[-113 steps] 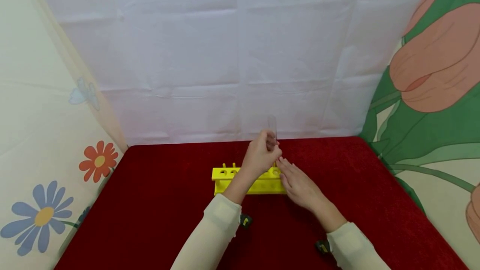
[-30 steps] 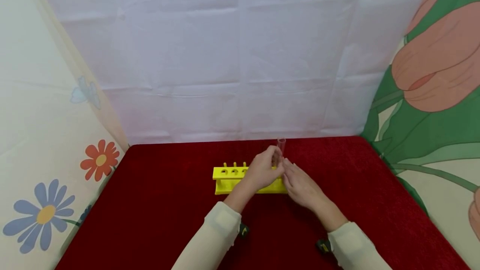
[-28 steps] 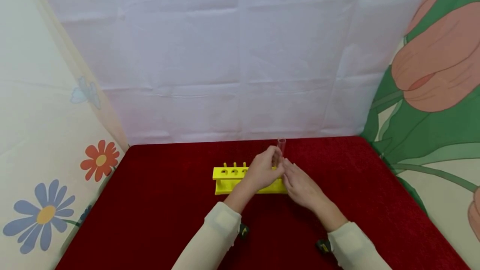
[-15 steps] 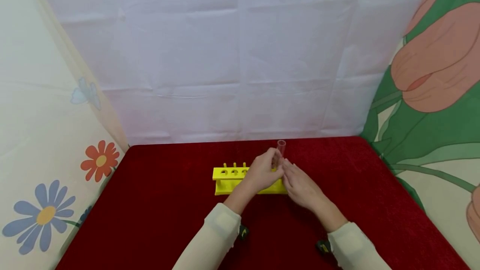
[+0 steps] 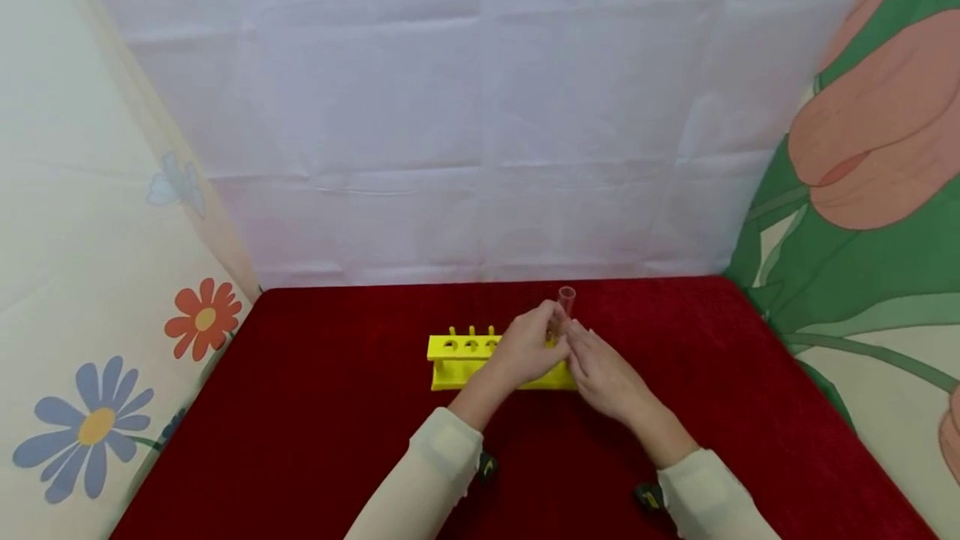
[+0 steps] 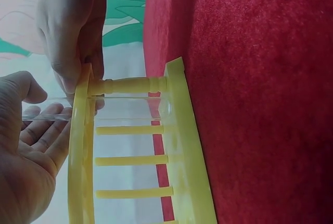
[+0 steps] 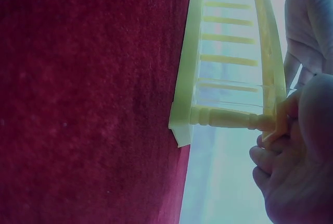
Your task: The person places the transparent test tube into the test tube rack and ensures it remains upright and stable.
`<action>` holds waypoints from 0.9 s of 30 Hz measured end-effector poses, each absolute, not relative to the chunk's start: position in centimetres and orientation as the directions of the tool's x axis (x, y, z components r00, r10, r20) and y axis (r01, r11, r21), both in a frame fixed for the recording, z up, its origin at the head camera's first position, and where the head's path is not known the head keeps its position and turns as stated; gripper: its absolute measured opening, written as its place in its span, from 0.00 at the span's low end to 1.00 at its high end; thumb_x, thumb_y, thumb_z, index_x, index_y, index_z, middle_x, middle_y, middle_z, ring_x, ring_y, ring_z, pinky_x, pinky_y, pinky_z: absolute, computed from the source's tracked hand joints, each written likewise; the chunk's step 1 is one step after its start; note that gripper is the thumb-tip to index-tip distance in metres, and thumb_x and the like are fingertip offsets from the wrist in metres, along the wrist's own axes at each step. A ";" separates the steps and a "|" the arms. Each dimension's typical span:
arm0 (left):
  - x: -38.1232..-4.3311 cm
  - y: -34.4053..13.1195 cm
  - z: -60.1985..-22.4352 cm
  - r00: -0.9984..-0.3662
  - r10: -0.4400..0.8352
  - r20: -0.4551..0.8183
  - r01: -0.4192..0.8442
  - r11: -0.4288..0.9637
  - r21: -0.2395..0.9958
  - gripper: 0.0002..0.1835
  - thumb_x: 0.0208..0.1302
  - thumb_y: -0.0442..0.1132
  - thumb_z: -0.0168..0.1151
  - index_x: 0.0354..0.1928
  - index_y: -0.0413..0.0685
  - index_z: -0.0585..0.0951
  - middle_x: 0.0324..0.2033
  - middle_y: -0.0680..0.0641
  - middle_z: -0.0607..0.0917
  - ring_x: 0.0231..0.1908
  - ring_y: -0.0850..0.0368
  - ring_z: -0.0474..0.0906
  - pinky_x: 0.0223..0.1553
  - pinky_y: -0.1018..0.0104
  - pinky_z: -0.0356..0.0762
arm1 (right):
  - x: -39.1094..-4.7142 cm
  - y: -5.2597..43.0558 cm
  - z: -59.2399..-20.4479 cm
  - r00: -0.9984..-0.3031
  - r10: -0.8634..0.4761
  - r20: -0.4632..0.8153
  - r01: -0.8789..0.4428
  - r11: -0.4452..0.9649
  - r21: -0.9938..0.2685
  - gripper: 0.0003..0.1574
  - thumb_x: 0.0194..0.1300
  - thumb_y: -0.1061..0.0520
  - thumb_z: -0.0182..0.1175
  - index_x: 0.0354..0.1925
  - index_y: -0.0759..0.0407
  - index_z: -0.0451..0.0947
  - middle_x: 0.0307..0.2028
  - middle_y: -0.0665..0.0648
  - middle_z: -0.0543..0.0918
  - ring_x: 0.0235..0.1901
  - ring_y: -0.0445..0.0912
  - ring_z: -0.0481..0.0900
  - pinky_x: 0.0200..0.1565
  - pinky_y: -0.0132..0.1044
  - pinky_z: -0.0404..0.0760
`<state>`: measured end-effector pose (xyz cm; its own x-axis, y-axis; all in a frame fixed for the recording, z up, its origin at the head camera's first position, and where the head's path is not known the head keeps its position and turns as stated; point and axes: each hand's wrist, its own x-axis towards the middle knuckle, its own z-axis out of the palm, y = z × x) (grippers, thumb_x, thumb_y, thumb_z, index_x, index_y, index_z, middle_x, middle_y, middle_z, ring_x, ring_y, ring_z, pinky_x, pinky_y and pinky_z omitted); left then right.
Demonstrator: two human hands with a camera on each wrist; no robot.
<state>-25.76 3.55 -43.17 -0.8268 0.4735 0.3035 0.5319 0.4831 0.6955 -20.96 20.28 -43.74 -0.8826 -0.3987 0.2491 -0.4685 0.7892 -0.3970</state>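
A clear test tube [image 5: 567, 298] stands in the right-end hole of a yellow test tube rack [image 5: 441, 348]. In the left wrist view its lower part [image 6: 130, 108] runs through the top plate down to the base. My left hand [image 5: 527, 346] holds the tube's upper part between thumb and fingers, just above the rack. My right hand [image 5: 609, 373] grips the right end of the rack's top plate, as the right wrist view shows with its fingers [image 7: 263, 159] around that corner. Both hands hide the rack's right half in the head view.
The rack stands on a table covered in red cloth [image 5: 315, 407]. Open holes and upright yellow pegs [image 5: 472, 330] show on the rack's left side. A white sheet [image 5: 375, 123] hangs behind, and flower-printed cloths [image 5: 97, 223] flank both sides.
Over the earlier frames the test tube has come down from high above the rack into its right end, my left hand lowering with it. The right hand stays at the rack's end.
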 end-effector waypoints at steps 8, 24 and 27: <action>-25.7 3.6 -43.3 -0.827 0.473 0.304 0.537 0.506 0.675 0.16 0.65 0.38 0.65 0.53 0.49 0.76 0.41 0.54 0.82 0.40 0.55 0.79 0.40 0.75 0.76 | -20.9 20.3 -43.8 -0.879 -0.395 0.267 -0.474 0.784 -0.400 0.29 0.79 0.61 0.43 0.71 0.76 0.61 0.71 0.72 0.65 0.73 0.65 0.60 0.70 0.61 0.59; -25.7 3.5 -43.4 -0.832 0.463 0.307 0.531 0.503 0.682 0.16 0.64 0.38 0.65 0.53 0.49 0.77 0.42 0.53 0.83 0.41 0.59 0.78 0.43 0.72 0.77 | -20.9 20.2 -43.9 -0.872 -0.402 0.279 -0.486 0.781 -0.392 0.28 0.79 0.61 0.43 0.71 0.76 0.61 0.71 0.72 0.65 0.72 0.66 0.61 0.70 0.61 0.60; -25.7 3.5 -43.4 -0.831 0.464 0.306 0.531 0.502 0.683 0.16 0.64 0.38 0.66 0.53 0.49 0.77 0.42 0.53 0.83 0.41 0.59 0.78 0.43 0.73 0.77 | -20.9 20.3 -43.9 -0.868 -0.403 0.290 -0.490 0.787 -0.374 0.28 0.79 0.62 0.44 0.71 0.76 0.62 0.70 0.72 0.66 0.71 0.66 0.62 0.69 0.62 0.61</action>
